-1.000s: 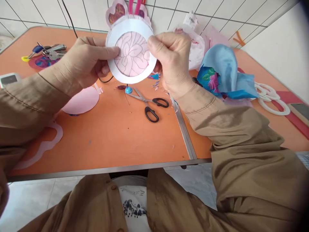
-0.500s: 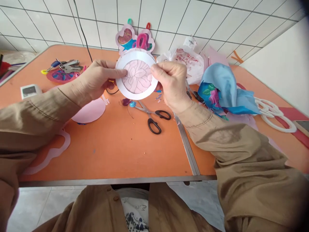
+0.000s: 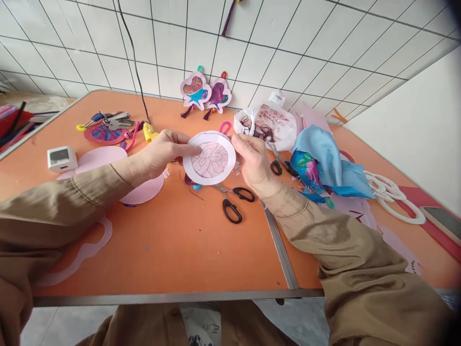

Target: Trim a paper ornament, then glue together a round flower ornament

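Observation:
Between my hands, above the orange table (image 3: 173,259), is a round disc (image 3: 211,158) with a white ring border and a pink centre drawn with flower-like lines. A pink loop (image 3: 225,128) shows at its top edge. My left hand (image 3: 167,151) pinches the disc's left side, thumb on the front face. On the upper right rim, my right hand (image 3: 252,158) grips with its thumb and bent fingers; some fingertips are hidden behind the disc. Black-handled scissors (image 3: 234,202) lie just below, their tips near a small blue bead (image 3: 196,187) and dark thread.
Two butterfly-shaped pendants (image 3: 195,90) lean on the tiled wall. Keys (image 3: 117,122), a white box-shaped device (image 3: 62,159) and pink paper pieces (image 3: 144,191) lie left. A plastic bag (image 3: 279,125), blue fabric (image 3: 324,154), white rings (image 3: 396,197) and a phone (image 3: 442,221) lie right.
The camera view has tilted upward, so the table sits lower in the picture. Both hands still hold the disc, which is now lower against the pendants and shows its pink loop.

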